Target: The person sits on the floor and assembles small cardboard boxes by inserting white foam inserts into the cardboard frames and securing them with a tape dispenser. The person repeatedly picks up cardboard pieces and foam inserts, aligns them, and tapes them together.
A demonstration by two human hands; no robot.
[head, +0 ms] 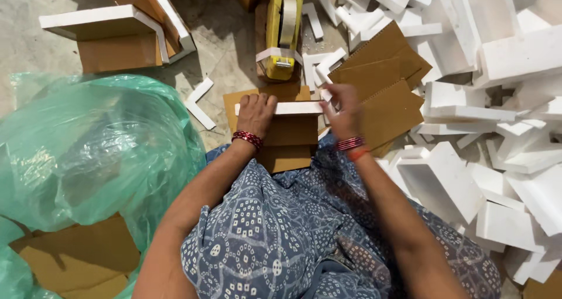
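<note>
Pale stone floor (23,0) runs under everything, crowded with packing material: a heap of white foam pieces (497,70) fills the right side, a crumpled green plastic bag (88,141) lies at the left, and a yellow tape dispenser (284,29) stands at the top centre, beyond the hands. Just in front of the person's patterned blue lap sits a small stack of brown cardboard sheets (290,141), and across its far edge lies a white foam strip (298,108), its long axis running left to right, square to the person's line of sight. The left hand (255,113) is laid over the strip's left end, fingers curled down over the far edge and pressing it against the cardboard, so it is closed on the strip. The right hand (342,108) sits at the strip's right end, fingers drawn together around a small white foam bit there; motion blur hides exactly how it pinches, but it looks closed on the foam at that corner. So the strip spans the gap between the two hands, each holding one end, neither nearer than the other. More cardboard sheets (380,82) fan out just right of the right hand, touching the foam heap, and a foam-and-cardboard corner piece (117,35) rests well apart at the upper left.
</note>
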